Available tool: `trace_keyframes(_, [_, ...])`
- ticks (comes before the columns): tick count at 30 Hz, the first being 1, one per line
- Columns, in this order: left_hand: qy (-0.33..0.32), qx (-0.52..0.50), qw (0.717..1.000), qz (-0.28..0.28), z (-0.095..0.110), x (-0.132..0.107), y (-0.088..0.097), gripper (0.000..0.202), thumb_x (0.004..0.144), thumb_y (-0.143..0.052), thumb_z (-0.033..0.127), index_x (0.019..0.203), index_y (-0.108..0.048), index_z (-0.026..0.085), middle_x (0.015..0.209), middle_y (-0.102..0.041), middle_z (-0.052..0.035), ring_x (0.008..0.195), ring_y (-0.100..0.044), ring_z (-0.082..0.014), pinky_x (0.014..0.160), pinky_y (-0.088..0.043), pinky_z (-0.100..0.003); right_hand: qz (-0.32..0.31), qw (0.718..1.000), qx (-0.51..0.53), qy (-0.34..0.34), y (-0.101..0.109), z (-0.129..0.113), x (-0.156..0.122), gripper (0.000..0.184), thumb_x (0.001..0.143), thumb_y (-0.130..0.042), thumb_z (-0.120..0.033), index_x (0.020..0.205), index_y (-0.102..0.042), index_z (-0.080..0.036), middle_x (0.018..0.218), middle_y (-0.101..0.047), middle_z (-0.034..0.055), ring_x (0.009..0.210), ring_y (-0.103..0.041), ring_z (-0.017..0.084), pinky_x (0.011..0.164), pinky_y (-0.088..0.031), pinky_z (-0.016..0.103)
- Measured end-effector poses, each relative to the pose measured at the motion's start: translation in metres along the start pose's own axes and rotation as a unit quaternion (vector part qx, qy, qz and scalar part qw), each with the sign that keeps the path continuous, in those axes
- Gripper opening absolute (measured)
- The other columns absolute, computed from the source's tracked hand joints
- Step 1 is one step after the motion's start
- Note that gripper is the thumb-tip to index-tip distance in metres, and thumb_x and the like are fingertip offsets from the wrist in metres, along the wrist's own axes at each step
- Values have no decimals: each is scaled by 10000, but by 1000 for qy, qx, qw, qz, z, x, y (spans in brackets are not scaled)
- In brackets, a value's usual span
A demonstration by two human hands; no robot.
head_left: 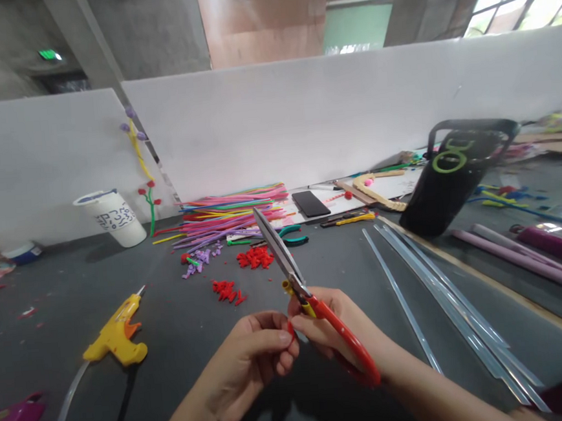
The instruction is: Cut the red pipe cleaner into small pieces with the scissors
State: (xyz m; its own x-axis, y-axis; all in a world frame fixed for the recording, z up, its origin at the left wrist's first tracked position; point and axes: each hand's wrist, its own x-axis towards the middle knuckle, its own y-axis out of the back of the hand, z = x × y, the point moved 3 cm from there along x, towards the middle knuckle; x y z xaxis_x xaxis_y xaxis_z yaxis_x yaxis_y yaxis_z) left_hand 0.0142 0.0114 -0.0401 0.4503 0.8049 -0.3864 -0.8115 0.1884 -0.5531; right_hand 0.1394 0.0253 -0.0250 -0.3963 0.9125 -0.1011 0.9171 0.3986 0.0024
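Two hands meet over the near side of the table (171,297), just in from the middle of its near edge. Step in hand, as judged: fingertip work on one small red piece (291,330), with scissors (347,340) parked in the grip. Good practice: light pinch near the end of the piece, so the soft material is not crushed; wrists low and steady; blades angled toward the far edge, clear of the left fingertips.

Left hand (257,350): thumb and forefinger closed on the red piece, other fingers curled loosely. Right hand (336,320): wrapped around the scissors, thumb and fingertips close against the piece; contact cannot be confirmed. Yellow bit (309,309) also caught there, behind the scissors; identity unclear.

Toward the left edge: glue gun (118,333). Toward the right edge: clear glue sticks (443,298). Beyond the hands, two red piles (226,291) of small pieces, a purple pile (206,260) to their left. Along the far edge: a bundle of coloured stems (228,218).
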Motion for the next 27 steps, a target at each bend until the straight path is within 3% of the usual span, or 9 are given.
trace_keyframes(8, [-87, 125, 986, 73, 4, -1, -2, 93, 670, -603, 194, 700, -593, 106, 567, -595, -32, 489, -524, -98, 477, -389, -202, 23, 998, -57, 1, 3, 1, 2, 56, 646, -440, -117, 614, -452, -162, 487, -432, -78, 385, -321, 26, 363, -238, 138])
trace_keyframes(16, [-125, 238, 956, 116, 8, 1, -4, 42, 615, -605, 147, 634, -589, 113, 493, -545, 8, 442, -485, -96, 461, -374, -219, 18, 998, -61, 27, 2, 3, 4, 83, 594, -414, -81, 585, -411, -164, 515, -375, -74, 477, -315, 52, 437, -259, 168])
trace_keyframes(23, [-109, 243, 959, 100, 7, -1, -7, 38, 614, -612, 140, 602, -590, 111, 475, -547, -2, 438, -480, -96, 459, -368, -215, 13, 995, -97, 24, 4, 1, 2, 58, 640, -437, -127, 602, -417, -167, 529, -403, -63, 487, -346, 65, 451, -285, 175])
trace_keyframes(27, [-152, 155, 967, 132, 13, -4, -3, 59, 602, -639, 153, 624, -594, 123, 509, -570, -4, 450, -491, -94, 462, -384, -207, 70, 972, -213, 75, 9, -4, -2, 102, 688, -509, -253, 663, -450, -173, 563, -406, -58, 517, -353, 78, 478, -296, 183])
